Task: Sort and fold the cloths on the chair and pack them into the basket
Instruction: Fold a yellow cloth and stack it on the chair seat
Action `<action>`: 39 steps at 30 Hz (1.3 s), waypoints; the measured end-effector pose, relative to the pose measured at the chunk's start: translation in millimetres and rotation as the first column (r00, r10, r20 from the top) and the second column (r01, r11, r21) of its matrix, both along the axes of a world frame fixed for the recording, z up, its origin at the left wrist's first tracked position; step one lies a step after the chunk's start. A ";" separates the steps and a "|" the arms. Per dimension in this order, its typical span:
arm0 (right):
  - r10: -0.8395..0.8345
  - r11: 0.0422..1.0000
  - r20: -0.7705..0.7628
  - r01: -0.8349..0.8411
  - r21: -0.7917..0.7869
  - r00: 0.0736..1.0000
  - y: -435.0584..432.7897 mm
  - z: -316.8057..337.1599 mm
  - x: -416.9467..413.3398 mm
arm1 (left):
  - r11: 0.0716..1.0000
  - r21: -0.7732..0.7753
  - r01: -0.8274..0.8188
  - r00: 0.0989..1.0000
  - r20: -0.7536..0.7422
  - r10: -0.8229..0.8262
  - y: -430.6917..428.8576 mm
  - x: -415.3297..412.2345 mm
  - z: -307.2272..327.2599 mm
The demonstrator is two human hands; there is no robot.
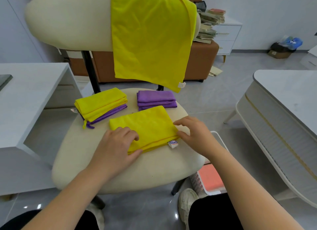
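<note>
**Step in hand:** folding. The folded yellow microfibre cloth (151, 125) lies flat at the centre of the cream padded chair seat (120, 171). A white care label projects from its near right corner.

**Hands:** The left hand (118, 142) sits at the cloth's 7 o'clock corner. Its fingers curl onto the top face and the thumb runs along the near edge, so it grips that corner. The right hand (193, 131) is at 3 o'clock, with thumb and forefinger touching the right edge. Whether it pinches the edge or only steadies it cannot be determined.

**Sorted stock:**
- A mixed stack of yellow cloths over a purple cloth (101, 106) lies at 10 o'clock on the seat.
- A stack of folded purple cloths (156, 99) lies at 12 o'clock, just beyond the worked cloth.
- A large unfolded yellow cloth (149, 37) hangs over the backrest.
- The white perforated plastic basket (202, 183) stands on the floor at 4 o'clock of the seat, partly hidden by the right forearm.

**Next move (judgement):** Either make one more fold or transfer the cloth to a stack. Both require keeping the layers aligned at both ends. The draped cloth is not yet folded, and the seat stacks are not yet packed.
</note>
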State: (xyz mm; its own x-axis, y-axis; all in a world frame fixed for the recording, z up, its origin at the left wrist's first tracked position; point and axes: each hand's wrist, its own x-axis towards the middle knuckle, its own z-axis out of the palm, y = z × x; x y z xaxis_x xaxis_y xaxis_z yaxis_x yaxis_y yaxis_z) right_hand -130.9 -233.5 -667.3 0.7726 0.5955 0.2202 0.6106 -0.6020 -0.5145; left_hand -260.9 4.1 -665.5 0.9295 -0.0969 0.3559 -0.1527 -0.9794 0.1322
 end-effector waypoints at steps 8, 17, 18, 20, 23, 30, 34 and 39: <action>0.047 0.998 0.168 -0.041 -0.036 0.985 9.7 0.0 2.2 | 0.999 -0.009 -0.037 0.999 -0.026 0.036 12.1 8.9 0.5; 0.204 0.972 0.135 -0.185 -0.144 0.970 12.9 -7.5 -2.2 | 0.995 -0.084 -0.062 0.998 -0.023 0.060 18.8 2.7 1.8; 0.192 0.976 0.155 -0.172 -0.130 0.969 13.4 -7.1 -2.9 | 0.994 -0.085 -0.065 0.998 -0.022 0.063 18.4 2.8 1.4; 0.166 0.985 0.173 -0.153 -0.084 0.971 14.7 -5.6 -3.7 | 0.994 -0.081 -0.068 0.998 -0.023 0.067 18.0 2.2 1.8; 0.171 0.985 0.190 -0.169 -0.023 0.967 14.5 -4.4 -3.9 | 0.995 -0.088 -0.053 0.997 -0.054 0.048 19.3 2.8 0.9; 0.236 0.969 0.066 -0.230 -0.090 0.970 11.1 -8.1 -5.2 | 0.986 -0.164 0.040 0.977 -0.200 -0.073 28.8 -0.1 1.0; 0.216 0.969 0.069 -0.205 -0.137 0.974 12.9 -9.3 -5.7 | 0.990 -0.138 0.036 0.973 -0.220 -0.066 33.1 -0.6 -0.3; 0.197 0.972 0.172 -0.169 -0.165 0.965 19.9 -12.4 -7.6 | 0.998 0.039 0.039 0.984 -0.174 -0.032 34.4 -1.1 -2.5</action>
